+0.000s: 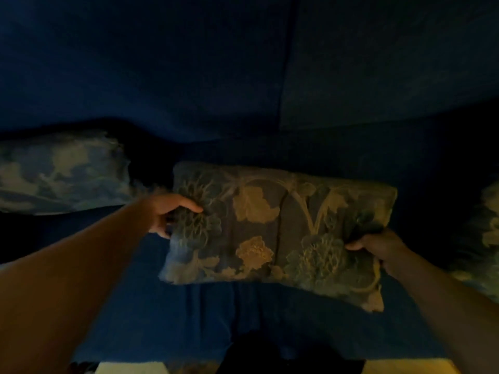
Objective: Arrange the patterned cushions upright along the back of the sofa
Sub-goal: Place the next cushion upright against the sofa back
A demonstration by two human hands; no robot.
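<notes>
A rectangular cushion with a leaf and flower pattern (275,230) is held over the blue sofa seat (151,314), slightly tilted with its right end lower. My left hand (167,211) grips its left edge, thumb on the front face. My right hand (378,249) grips its right edge. A second patterned cushion (62,171) lies at the left against the sofa back (189,76). Part of a third patterned cushion (488,233) shows at the right edge of the frame.
The scene is dim. The sofa back has a vertical seam (286,66) right of centre. A dark shape (280,352) sits at the bottom centre, with a pale floor strip (129,368) beside it.
</notes>
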